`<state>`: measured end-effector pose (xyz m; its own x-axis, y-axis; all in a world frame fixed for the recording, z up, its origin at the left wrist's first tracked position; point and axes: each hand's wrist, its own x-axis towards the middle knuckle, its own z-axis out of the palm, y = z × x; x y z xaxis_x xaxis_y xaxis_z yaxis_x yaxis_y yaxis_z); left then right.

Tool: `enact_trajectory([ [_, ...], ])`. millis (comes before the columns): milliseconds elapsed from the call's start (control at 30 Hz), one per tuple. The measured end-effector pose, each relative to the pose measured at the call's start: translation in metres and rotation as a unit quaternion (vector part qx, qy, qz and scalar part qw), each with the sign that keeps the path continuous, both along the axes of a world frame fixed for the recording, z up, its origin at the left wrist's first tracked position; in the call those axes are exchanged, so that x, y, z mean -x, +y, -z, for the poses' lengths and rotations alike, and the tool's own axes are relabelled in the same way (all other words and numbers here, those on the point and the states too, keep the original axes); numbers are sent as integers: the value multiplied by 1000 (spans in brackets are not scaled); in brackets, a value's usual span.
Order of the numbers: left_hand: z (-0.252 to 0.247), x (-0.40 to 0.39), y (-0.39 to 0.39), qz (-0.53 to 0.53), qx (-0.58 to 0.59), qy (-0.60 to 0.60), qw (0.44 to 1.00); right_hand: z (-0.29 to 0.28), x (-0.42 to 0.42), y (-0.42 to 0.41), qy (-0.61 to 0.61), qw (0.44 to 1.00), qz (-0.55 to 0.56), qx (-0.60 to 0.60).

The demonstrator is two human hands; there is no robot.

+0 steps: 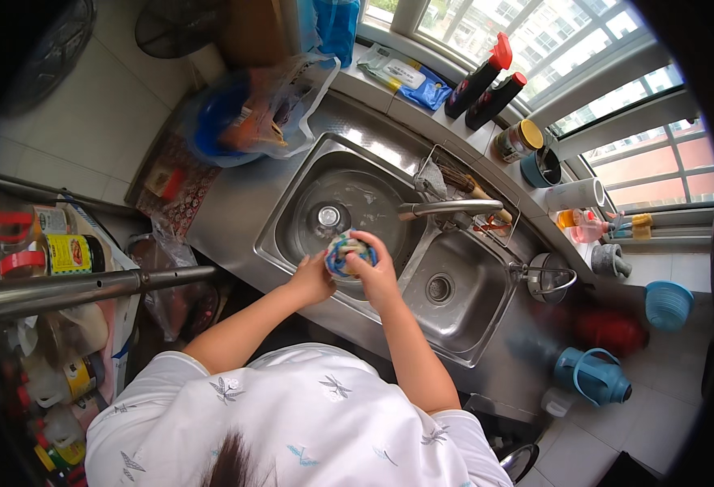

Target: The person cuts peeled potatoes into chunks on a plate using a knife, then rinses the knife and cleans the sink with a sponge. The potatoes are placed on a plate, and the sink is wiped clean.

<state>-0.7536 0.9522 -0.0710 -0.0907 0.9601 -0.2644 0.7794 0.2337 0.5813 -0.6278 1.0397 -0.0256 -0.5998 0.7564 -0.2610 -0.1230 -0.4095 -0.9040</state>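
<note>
Both my hands are over the front edge of the larger sink basin (284, 225). Between them is a small round bundle (340, 251), multicoloured in blue, white, green and red; it looks like a scrubbing cloth, possibly pressed into a cup. My right hand (376, 271) grips it with the thumb on top and fingers around the far side. My left hand (315, 279) holds its left side. Beneath them, a large round see-through bowl (369, 189) appears to lie in the basin, with the shiny drain (328, 216) showing at its left.
The curved tap (448, 208) reaches over the divider beside the smaller basin (472, 292). Behind it, a wire rack (512, 210) holds brushes. Bottles (475, 85) and jars (518, 140) line the sill. A blue tub (210, 122) stands left, a blue thermos (591, 377) right.
</note>
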Motion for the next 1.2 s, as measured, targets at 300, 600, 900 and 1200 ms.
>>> enact_trajectory([
  [300,-29,18,-31,153,-55,133,978,70,44,-28,-193,975,-71,-89],
  [600,-45,85,-87,-202,-149,-39,967,61,168,-7,-71,973,54,-214],
  [900,-34,103,-99,-227,-124,-148,955,135,241,-12,-243,759,-143,-587],
  [1200,-28,120,-100,-234,-103,-200,946,163,257,96,-257,842,-10,-475],
])
